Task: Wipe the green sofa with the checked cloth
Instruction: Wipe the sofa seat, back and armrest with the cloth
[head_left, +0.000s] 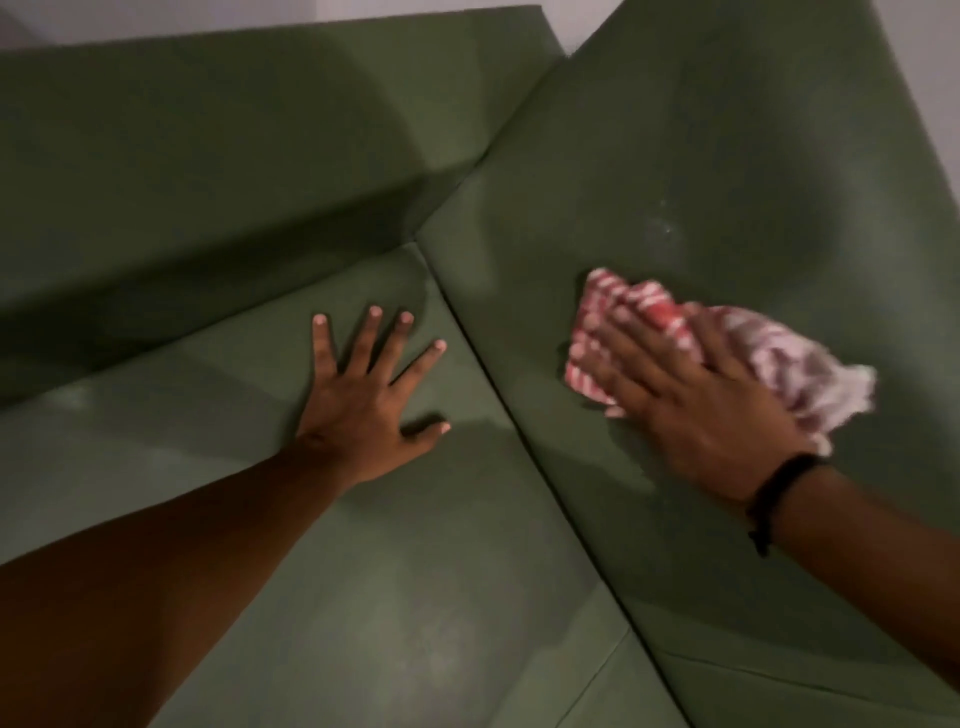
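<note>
The green sofa (218, 156) fills almost the whole view. My right hand (696, 410) lies flat on the red-and-white checked cloth (639, 306) and presses it against the sofa's backrest panel on the right. The cloth is bunched, blurred at its right end, and sticks out past my fingers and behind my wrist. A pale smudge (662, 231) shows on the backrest just above the cloth. My left hand (363, 395) rests palm down with fingers spread on the seat cushion, left of the seam between seat and backrest. It holds nothing.
A black band (774, 493) circles my right wrist. The sofa's armrest rises at the upper left, throwing a dark shadow onto the seat. A pale wall (260, 15) shows along the top edge. A seam crosses the seat cushion at the bottom.
</note>
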